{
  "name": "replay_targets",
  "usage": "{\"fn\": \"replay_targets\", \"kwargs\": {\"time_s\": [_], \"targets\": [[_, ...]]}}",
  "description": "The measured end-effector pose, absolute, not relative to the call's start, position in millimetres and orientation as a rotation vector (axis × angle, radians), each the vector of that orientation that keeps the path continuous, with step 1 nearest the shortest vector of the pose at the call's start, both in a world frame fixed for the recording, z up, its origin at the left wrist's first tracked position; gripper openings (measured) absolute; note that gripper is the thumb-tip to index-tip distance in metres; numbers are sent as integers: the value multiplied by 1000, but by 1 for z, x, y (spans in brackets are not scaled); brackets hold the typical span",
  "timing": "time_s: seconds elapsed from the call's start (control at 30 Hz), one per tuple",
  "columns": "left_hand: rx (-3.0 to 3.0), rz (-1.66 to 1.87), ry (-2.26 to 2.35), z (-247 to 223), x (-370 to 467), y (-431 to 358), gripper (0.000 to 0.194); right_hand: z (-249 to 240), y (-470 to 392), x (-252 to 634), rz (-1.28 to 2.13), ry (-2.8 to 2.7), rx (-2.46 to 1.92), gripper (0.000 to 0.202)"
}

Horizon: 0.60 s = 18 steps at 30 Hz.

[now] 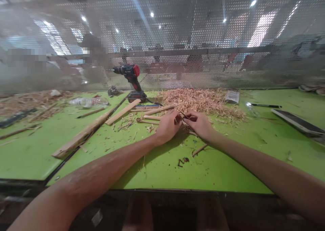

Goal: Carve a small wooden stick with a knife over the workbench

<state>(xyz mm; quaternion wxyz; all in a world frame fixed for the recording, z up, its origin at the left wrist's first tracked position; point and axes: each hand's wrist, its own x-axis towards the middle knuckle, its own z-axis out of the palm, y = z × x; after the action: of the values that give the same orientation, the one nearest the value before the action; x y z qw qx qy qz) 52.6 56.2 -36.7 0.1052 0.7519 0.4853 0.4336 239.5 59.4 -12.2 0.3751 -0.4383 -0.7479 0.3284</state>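
My right hand pinches a thin dark stick between thumb and fingers above the green tabletop. Close beside it, my left hand is closed with its fingertips curled together; what they hold is hidden. The two hands nearly touch. Just left of them lie pale wooden strips and a thin rod with a round end. Below the right hand a short brown stick rests on the table, and small dark scraps lie nearer the front edge.
A cordless drill stands upright behind the strips. Curly wood shavings are heaped beyond my hands. To the left lie a long wooden board and a clear plastic bottle; to the right, a pen and a phone. Perforated mesh closes the back.
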Motion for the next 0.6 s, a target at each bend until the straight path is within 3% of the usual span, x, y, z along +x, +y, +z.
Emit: {"fn": "replay_targets", "kwargs": {"time_s": [0.2,0.6], "targets": [[2204,1292,1413,-36,52,55,27,-11,56,239,931,-1890,-1091,34],[2209,1290,1459,-37,52,57,22,-11,56,240,955,-1853,-1108,13]]}}
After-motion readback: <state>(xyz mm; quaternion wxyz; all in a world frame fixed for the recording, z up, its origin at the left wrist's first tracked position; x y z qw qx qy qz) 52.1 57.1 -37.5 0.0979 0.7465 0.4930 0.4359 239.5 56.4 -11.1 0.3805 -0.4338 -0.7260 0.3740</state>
